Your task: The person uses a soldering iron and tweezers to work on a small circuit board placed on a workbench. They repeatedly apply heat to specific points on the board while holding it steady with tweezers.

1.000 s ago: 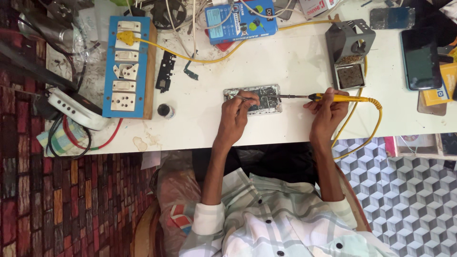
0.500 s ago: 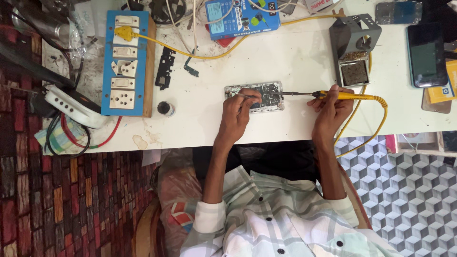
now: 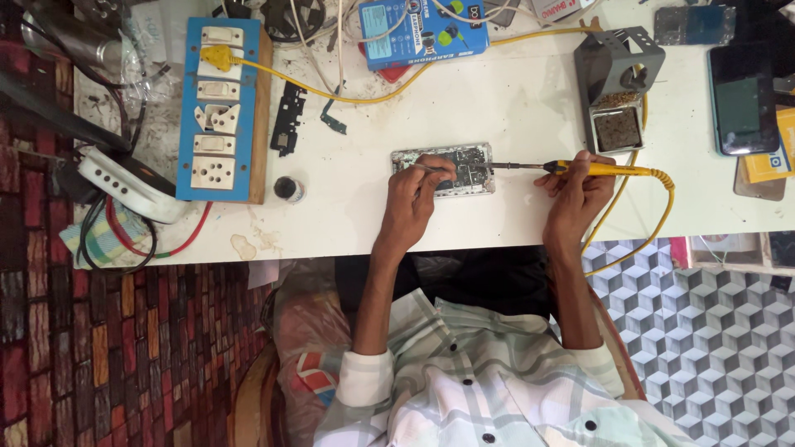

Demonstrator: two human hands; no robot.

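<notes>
An opened phone (image 3: 464, 162) with its circuit board showing lies on the white table (image 3: 513, 108). My left hand (image 3: 414, 194) rests on the phone's left half and pinches thin metal tweezers (image 3: 427, 168) over the board. My right hand (image 3: 580, 189) grips a yellow soldering iron (image 3: 604, 170) by the handle. Its metal tip points left and reaches the phone's right edge. The iron's yellow cord (image 3: 654, 211) loops off the table's near edge.
A grey soldering iron stand (image 3: 617, 87) with a sponge sits behind my right hand. A blue socket board (image 3: 218, 112) lies at the left, with a small black pot (image 3: 287, 189) next to it. A dark phone (image 3: 743, 98) and a blue box (image 3: 422, 29) lie farther back.
The view has shifted slightly. Both hands keep their places over the phone, and the iron's tip stays at the board's right edge.
</notes>
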